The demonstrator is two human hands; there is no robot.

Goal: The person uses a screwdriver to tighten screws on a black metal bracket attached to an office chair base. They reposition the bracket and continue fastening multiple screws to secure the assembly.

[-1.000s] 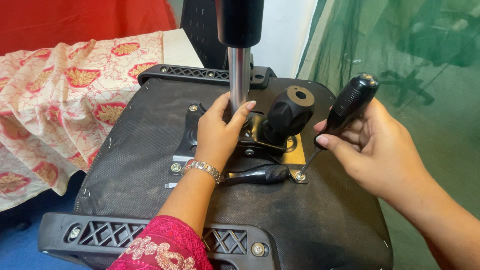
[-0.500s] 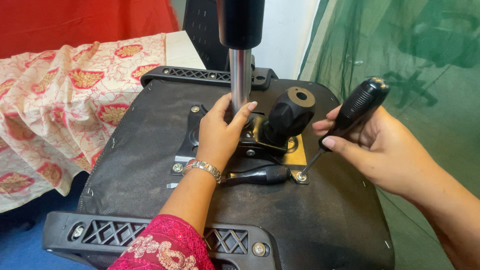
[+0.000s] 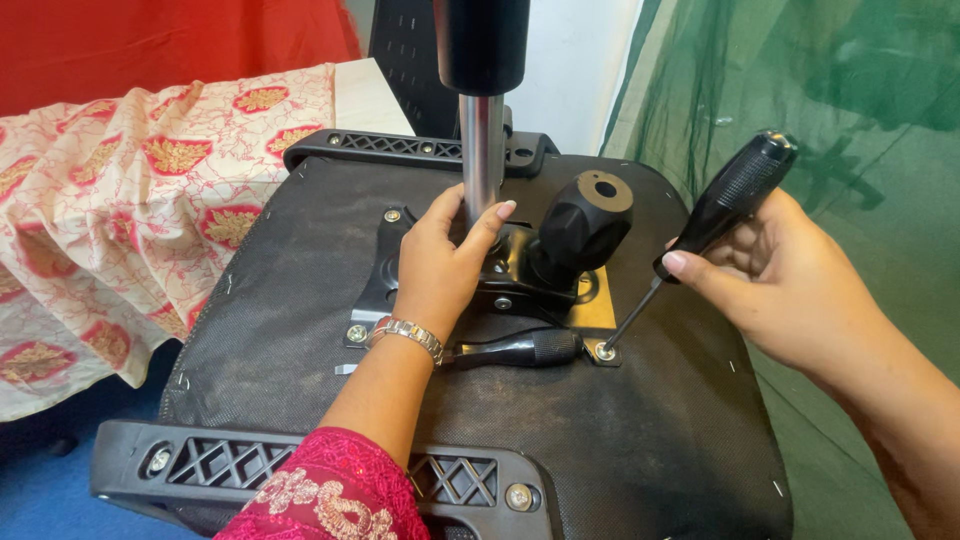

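Screwdriver (image 3: 720, 205) (right hand (image 3: 790, 285)) on screw (image 3: 604, 351); left hand (image 3: 445, 265) grips column (image 3: 481, 160).

Both hands are curled closed, left hand (image 3: 440, 265) reaching forward, right hand (image 3: 775, 275) angled inward.

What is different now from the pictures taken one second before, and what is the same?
The right hand has tilted the screwdriver handle further to the right; its tip remains on the corner screw of the metal plate. The left hand keeps its grip on the chrome post. The upturned chair seat has not moved.
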